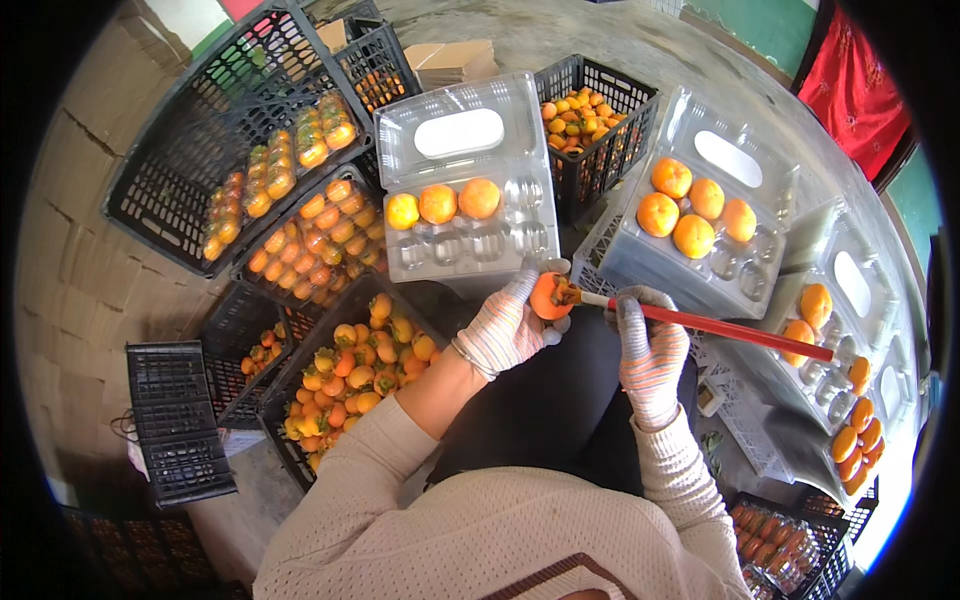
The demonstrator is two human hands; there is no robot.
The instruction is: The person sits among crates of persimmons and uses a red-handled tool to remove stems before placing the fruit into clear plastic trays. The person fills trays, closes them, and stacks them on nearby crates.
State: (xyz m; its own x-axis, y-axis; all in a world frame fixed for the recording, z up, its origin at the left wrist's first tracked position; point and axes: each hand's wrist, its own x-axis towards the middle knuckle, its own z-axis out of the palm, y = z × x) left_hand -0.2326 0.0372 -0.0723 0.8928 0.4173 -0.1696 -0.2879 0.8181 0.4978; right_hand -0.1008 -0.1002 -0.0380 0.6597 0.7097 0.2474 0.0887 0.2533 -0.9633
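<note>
My gloved left hand (pixel 511 321) holds an orange persimmon (pixel 551 300), its dry calyx turned to the right. Between the fingers of my gloved right hand (pixel 651 349) is a red-handled brush (pixel 720 324), its bristle end touching the calyx. The handle reaches far to the right, above the trays there. Just beyond my left hand, an open clear plastic clamshell tray (pixel 469 259) carries three persimmons in its back row. A second open clamshell tray (pixel 630 251), beyond my right hand, carries several persimmons.
At my left stands a black crate of loose persimmons (pixel 352 375). Crates of packed persimmon trays (pixel 315 240) lie behind it. Another crate of persimmons (pixel 585 124) and stacked cardboard (pixel 450 61) stand at the back. More clamshell trays (pixel 814 375) line the right side.
</note>
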